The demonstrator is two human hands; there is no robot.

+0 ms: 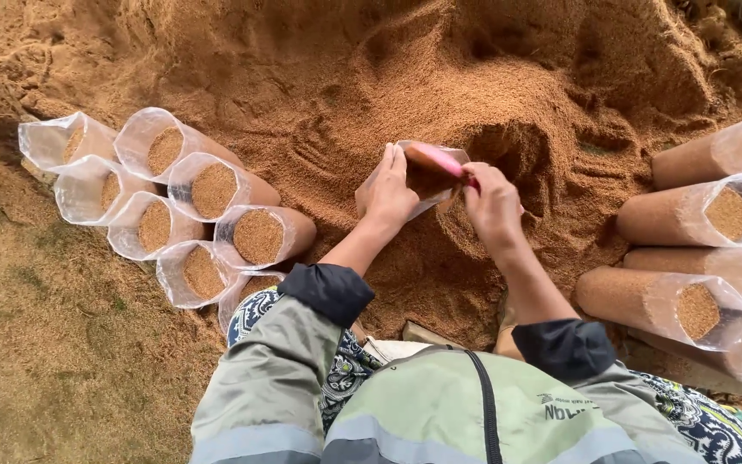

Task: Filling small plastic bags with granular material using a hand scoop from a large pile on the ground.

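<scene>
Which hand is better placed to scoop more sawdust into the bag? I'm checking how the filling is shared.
Probably the right hand: it holds a pink scoop at the bag mouth, beside the hollow in the sawdust pile. The left hand is busy holding the bag open.

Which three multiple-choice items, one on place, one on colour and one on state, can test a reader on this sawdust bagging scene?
1. Where do the filled clear plastic bags of brown sawdust lie?
A. both sides of the person
B. only left
C. behind the pile

2. What colour is the small scoop?
A. blue
B. pink
C. black

3. How is the clear plastic bag between the hands?
A. tied shut
B. open-mouthed
C. flattened empty

Answers: 1 A, groups lie left and right; 2 B, it shows pink at the right hand; 3 B, the left hand holds its mouth open.
</scene>
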